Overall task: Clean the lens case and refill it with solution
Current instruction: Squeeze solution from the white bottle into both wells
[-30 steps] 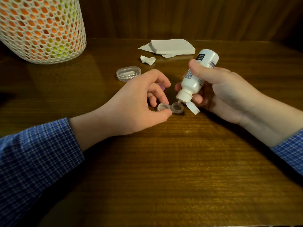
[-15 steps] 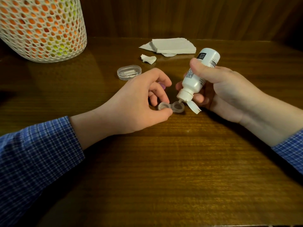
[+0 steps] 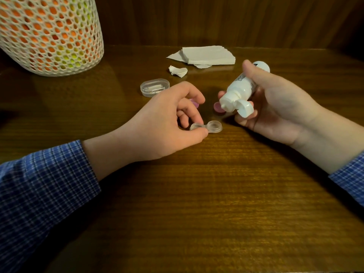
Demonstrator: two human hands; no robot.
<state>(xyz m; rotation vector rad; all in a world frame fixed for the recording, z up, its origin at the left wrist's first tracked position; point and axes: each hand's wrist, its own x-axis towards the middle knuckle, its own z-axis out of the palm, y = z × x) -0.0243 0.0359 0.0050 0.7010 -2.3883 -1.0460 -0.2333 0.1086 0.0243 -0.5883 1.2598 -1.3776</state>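
Now the lens case, a small clear two-well piece, lies on the wooden table near the middle, its left well pinched between thumb and fingers of the left hand. Just right and slightly farther, the right hand curls around the white solution bottle, flip cap open, nozzle tilted down-left. Light, stiff and probably slick when wet, the case seems best steadied at its rim or the bridge between wells.
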